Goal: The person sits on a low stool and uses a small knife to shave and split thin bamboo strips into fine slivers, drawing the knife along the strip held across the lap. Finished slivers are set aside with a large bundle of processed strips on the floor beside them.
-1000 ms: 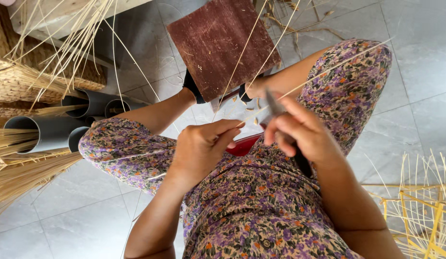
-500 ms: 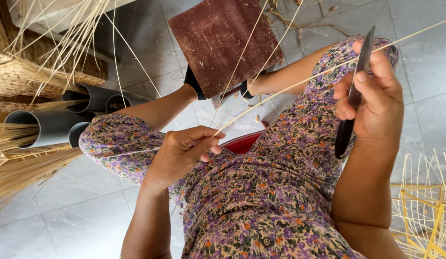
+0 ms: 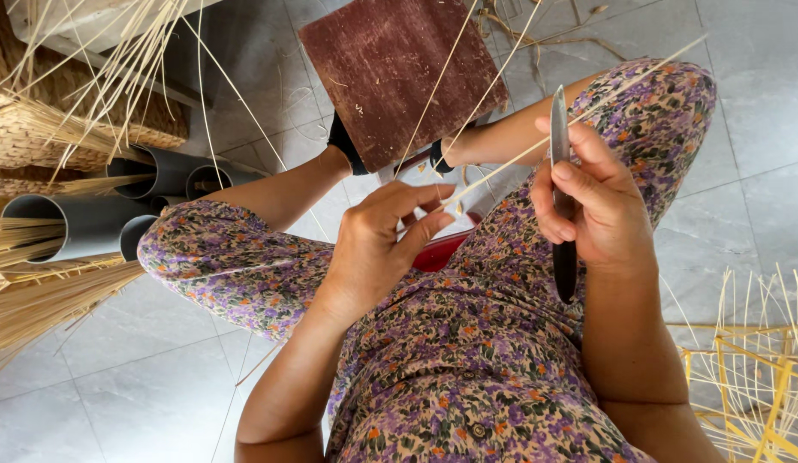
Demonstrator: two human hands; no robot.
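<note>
My left hand (image 3: 383, 244) pinches the near end of a thin pale bamboo strip (image 3: 587, 107) over my lap. The strip runs up and right across my right knee. My right hand (image 3: 592, 201) grips a dark-handled knife (image 3: 561, 184), blade pointing up, its edge against the strip beside my fingers. I sit on a red stool (image 3: 437, 253) in a floral dress. A dark red wooden block (image 3: 399, 73) lies by my feet.
Grey plastic pipes (image 3: 90, 225) holding bundles of bamboo sticks (image 3: 39, 296) lie at the left, next to woven baskets (image 3: 39, 129). A yellow bamboo frame (image 3: 759, 386) stands at the lower right. Loose strips hang over the grey tiled floor (image 3: 150, 394).
My right hand swung out right with the knife, then came back in toward the strip. My left hand has shifted slightly and keeps its pinch on the strip.
</note>
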